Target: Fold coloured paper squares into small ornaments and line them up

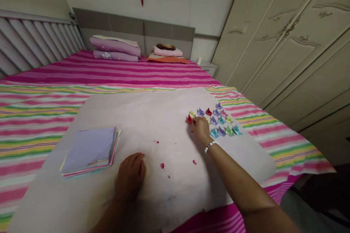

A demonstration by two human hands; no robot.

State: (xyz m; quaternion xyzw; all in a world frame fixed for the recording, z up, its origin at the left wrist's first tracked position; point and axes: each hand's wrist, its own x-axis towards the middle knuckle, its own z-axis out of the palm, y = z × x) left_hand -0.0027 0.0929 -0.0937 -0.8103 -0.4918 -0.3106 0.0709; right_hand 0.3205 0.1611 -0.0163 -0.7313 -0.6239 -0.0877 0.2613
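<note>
My right hand (201, 129), with a white bead bracelet (211, 146) at the wrist, pinches a small red folded-paper piece (189, 118) at the left end of a group. Around it sit several similar pieces in rows, such as a purple one (201, 111), a teal one (214, 133) and a green one (229, 130). My hand hides part of the group. My left hand (131, 171) rests on the large pale sheet (131, 113), fingers loosely curled, thumb apart, with nothing seen in it. Left of it lies a stack of coloured square paper (89, 149), purple on top.
Small red scraps (162, 166) are scattered on the sheet between my hands. The sheet covers part of a striped bed (41, 120). Folded bedding (116, 48) lies by the headboard (125, 27). A cream wardrobe (273, 43) stands on the right.
</note>
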